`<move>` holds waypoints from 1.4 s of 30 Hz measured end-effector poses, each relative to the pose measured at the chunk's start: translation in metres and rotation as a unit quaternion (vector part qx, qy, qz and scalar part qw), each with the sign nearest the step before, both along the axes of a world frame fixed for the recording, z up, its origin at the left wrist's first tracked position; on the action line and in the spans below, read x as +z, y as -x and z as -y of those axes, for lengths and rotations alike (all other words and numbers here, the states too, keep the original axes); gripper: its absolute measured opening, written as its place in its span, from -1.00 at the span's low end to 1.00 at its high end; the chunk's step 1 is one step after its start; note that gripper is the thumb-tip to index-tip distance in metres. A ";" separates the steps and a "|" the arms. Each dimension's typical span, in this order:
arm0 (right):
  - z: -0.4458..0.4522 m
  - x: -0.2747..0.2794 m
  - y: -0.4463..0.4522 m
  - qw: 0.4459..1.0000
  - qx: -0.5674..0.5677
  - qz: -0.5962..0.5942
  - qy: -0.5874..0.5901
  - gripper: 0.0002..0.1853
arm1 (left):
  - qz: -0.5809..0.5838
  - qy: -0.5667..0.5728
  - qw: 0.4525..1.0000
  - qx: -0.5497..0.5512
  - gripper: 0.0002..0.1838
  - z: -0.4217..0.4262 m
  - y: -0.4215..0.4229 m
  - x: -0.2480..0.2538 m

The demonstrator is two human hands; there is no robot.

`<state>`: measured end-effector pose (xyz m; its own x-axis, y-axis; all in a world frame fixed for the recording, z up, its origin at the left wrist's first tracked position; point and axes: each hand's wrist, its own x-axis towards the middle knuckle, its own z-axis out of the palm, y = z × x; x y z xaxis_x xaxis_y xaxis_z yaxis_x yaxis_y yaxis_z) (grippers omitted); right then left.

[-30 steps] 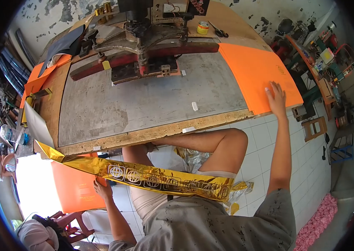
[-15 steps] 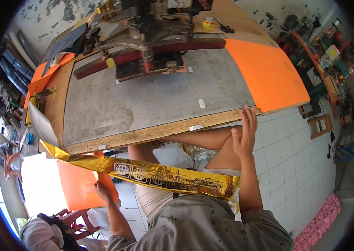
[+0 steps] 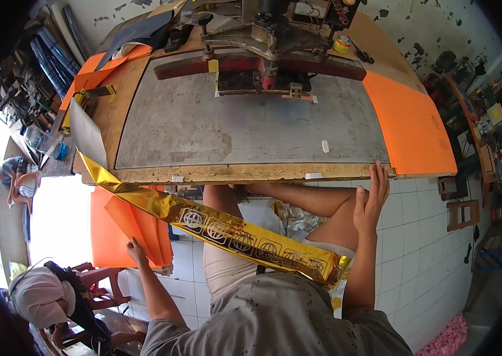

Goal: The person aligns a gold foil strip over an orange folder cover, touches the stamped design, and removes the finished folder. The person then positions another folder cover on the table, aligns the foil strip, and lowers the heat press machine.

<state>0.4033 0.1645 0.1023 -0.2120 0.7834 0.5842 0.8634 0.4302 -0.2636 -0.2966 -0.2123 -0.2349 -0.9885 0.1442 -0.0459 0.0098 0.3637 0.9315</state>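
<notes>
My left hand (image 3: 136,250) is closed on the edge of an orange sheet (image 3: 121,213), low on the left beside my knees. That sheet stands partly apart from the stack of orange sheets (image 3: 159,237) around it. My right hand (image 3: 372,199) has its fingers stretched out, resting against the wooden front edge (image 3: 239,173) of the work table, near another orange stack (image 3: 411,124). A gold foil strip (image 3: 257,243) with a row of printed globe emblems slants across my lap from the table's left corner.
A heavy press (image 3: 269,41) with a red bar stands over the grey metal plate (image 3: 203,124). A yellow tin (image 3: 342,44) and scissors (image 3: 362,54) lie at the back right. Another person (image 3: 43,296) sits at lower left; crumpled clear film (image 3: 298,219) lies below the table.
The view has turned, so the table appears more level and farther right. My left hand now grips an orange sheet spread away from its stack. My right hand stays at the table edge.
</notes>
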 end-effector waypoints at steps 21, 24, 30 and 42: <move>0.242 -0.046 0.382 0.701 0.573 0.031 0.424 -0.13 | -0.067 -0.156 0.979 -0.115 -0.57 -0.014 -0.328 0.226; 0.235 -0.027 0.390 0.674 0.596 0.041 0.434 -0.34 | -0.089 -0.117 0.977 -0.154 -0.36 0.002 -0.335 0.226; 0.170 0.086 0.355 0.663 0.616 -0.155 0.397 -0.69 | -0.374 0.032 0.903 -0.210 -0.18 -0.003 -0.297 0.228; 0.009 0.114 0.085 0.684 0.174 -0.602 0.374 -0.64 | 0.056 -0.258 0.898 -0.350 -0.28 -0.080 -0.158 0.336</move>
